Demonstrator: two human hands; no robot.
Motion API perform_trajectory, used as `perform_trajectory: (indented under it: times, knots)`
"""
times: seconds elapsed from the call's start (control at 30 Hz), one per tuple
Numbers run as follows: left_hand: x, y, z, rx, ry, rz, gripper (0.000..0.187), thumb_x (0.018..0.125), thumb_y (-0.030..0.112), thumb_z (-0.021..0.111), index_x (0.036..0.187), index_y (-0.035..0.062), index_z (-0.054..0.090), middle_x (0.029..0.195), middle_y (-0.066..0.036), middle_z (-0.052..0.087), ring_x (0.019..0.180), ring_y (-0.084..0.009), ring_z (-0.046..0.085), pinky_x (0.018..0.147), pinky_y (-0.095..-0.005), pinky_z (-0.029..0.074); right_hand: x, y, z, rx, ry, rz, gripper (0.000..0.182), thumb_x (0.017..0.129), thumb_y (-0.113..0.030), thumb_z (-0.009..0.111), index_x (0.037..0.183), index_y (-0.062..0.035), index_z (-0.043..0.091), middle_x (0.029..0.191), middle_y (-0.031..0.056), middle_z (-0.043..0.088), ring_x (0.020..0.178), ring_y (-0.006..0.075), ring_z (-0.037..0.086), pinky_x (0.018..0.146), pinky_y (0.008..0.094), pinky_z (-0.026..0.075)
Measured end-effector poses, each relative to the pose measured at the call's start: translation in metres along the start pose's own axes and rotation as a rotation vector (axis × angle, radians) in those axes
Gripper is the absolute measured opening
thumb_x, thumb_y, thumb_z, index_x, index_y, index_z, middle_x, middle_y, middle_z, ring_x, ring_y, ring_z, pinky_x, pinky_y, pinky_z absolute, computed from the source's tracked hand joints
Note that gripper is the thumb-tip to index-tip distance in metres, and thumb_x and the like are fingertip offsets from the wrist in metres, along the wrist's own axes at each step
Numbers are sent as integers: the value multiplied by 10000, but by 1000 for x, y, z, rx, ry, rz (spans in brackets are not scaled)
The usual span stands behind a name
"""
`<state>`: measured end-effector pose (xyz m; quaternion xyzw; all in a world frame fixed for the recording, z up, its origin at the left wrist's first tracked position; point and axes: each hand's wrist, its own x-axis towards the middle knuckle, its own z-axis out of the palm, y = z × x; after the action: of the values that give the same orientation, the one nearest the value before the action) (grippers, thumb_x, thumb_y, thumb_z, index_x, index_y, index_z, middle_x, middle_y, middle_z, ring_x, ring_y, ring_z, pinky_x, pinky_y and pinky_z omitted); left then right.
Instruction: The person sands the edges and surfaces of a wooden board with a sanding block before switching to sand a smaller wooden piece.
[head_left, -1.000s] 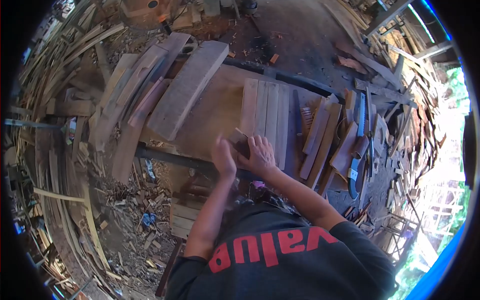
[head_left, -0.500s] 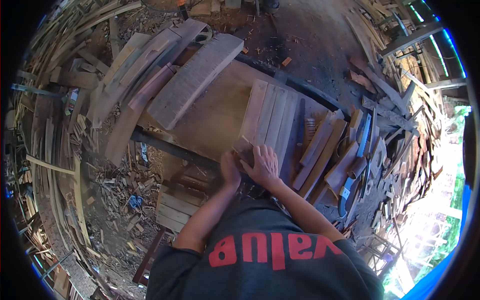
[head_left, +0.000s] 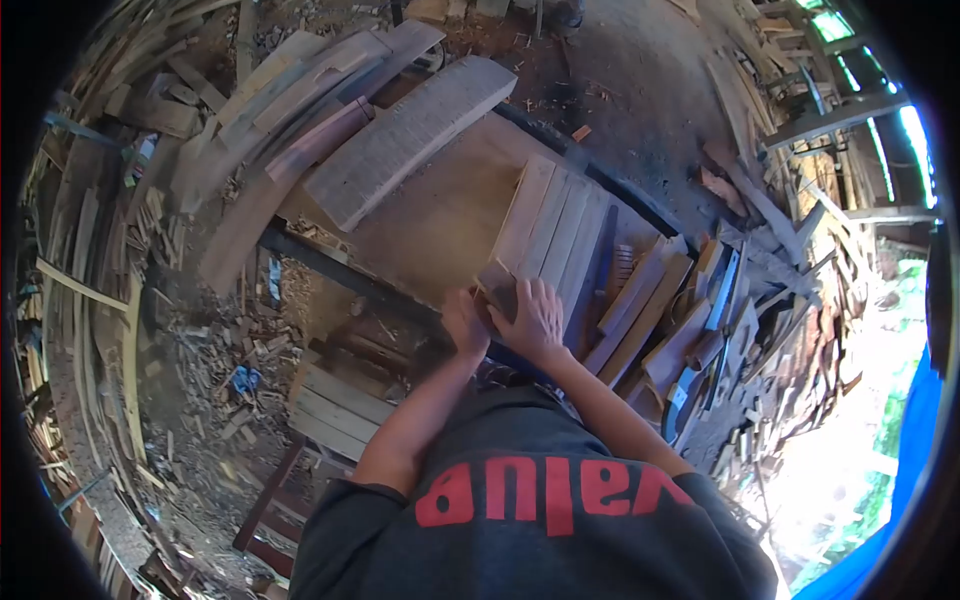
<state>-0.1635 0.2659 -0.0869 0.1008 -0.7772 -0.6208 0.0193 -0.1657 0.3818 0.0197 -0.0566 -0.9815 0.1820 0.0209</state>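
A small wooden block [head_left: 497, 277] sits between my two hands, at the near left corner of a row of pale boards [head_left: 548, 225] laid side by side. My left hand [head_left: 466, 322] is closed against the block's left side. On its right side is my right hand [head_left: 537, 320], thumb toward the block and fingers bent over the near ends of the boards. My palms hide the block's lower part. A thick, rough plank [head_left: 410, 140] rests across the far left part of the bench [head_left: 425, 225].
To the right lie several wood strips [head_left: 640, 300] and a handsaw [head_left: 681, 390] with a blue-and-black handle. Curved boards [head_left: 310, 90] are stacked at the left. Slatted wood [head_left: 340, 410] stands below the bench edge. Scraps and shavings [head_left: 230, 350] cover the ground.
The whole view has shifted a little, so the bench and boards appear farther right. Both hands have moved slightly forward and stay at the block.
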Motion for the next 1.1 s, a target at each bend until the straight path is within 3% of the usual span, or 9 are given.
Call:
perform_trajectory:
  times: [0.03,0.2,0.4,0.53,0.6,0.73,0.87,1.0,1.1]
  knots:
    - [0,-2,3,33,36,-15,444,1050,341,378,993,34,694,1014,-160,660,936,-379,617,870,-459,459,-1,-3,-1,-14,-87,6,643,793,-369,754,1281,-21,521,1052,179,583,995,391,578,818,496,467]
    - [1,-5,4,236,73,19,459,1040,322,358,954,27,698,989,-178,654,976,-385,600,873,-479,442,98,-7,30,6,209,7,549,780,-404,752,1129,-37,541,1043,169,582,1005,362,569,794,494,448]
    - [0,-1,6,67,64,38,455,1027,314,344,943,31,691,998,-173,655,972,-384,578,881,-472,421,-6,5,17,26,104,70,510,810,-400,735,1100,-30,537,1053,196,584,1047,370,575,832,481,467]
    - [3,0,9,23,116,114,443,1020,291,340,932,34,690,991,-164,652,948,-383,571,873,-463,417,19,1,17,-48,4,-3,548,823,-405,730,1169,-23,544,1052,204,590,1017,372,589,823,485,475]
    - [6,-2,13,127,123,111,436,1016,277,335,926,38,687,988,-159,649,942,-384,568,865,-466,414,85,2,37,-91,277,-47,595,820,-405,735,1229,-18,545,1042,200,598,958,384,603,788,499,481]
    - [5,-18,15,221,126,224,440,1022,306,340,916,46,679,942,-177,638,926,-406,568,857,-491,405,97,-4,30,-44,227,-13,643,821,-410,736,1282,-13,528,1036,199,595,933,392,600,775,505,478]
    - [1,-11,18,123,125,195,402,1024,198,312,921,37,666,984,-161,642,926,-361,571,851,-455,409,-14,9,19,-4,132,-9,572,805,-432,744,1149,-30,528,1050,201,588,977,374,584,807,494,470]
    - [2,-32,25,218,213,307,373,1020,195,333,916,48,660,975,-144,647,919,-342,577,847,-447,414,11,-3,18,-51,20,-43,540,802,-437,743,1092,-37,523,1050,200,587,972,376,587,803,497,471]
    - [2,-20,17,236,156,215,348,1014,182,343,919,47,650,985,-134,652,918,-341,577,837,-443,420,65,-8,30,-59,136,-102,542,803,-434,741,1099,-34,524,1045,197,584,976,380,586,809,498,472]
